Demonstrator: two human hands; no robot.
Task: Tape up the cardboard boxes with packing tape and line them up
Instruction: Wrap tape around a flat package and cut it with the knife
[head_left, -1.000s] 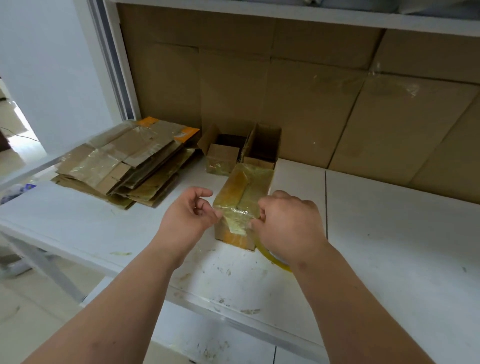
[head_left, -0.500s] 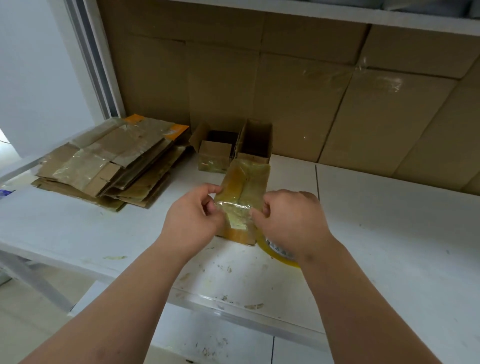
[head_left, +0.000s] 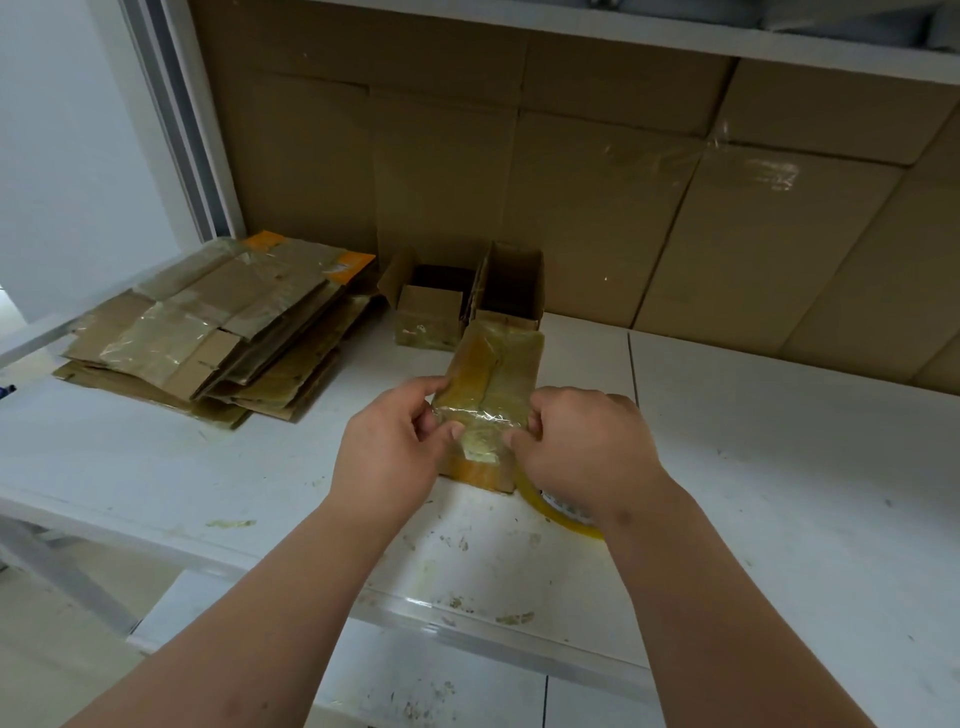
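Note:
A small cardboard box (head_left: 493, 374), its top covered in shiny yellowish tape, stands on the white table (head_left: 753, 467) in front of me. My left hand (head_left: 389, 447) pinches a strip of clear tape (head_left: 480, 418) at the box's near left corner. My right hand (head_left: 582, 447) pinches the same strip at the near right corner, so the tape stretches across the box's near end. A roll of yellow packing tape (head_left: 561, 512) lies on the table under my right wrist, mostly hidden.
Two open small boxes (head_left: 431, 312) (head_left: 511, 288) stand side by side behind the taped box, against a wall of large cartons (head_left: 623, 208). A stack of flattened taped cardboard (head_left: 218, 332) lies at the left. The table's front edge (head_left: 467, 618) runs below my forearms.
My left hand has closed in from open beside the box to pinching the tape at its near left corner. Both hands hold the strip tighter across the box's end.

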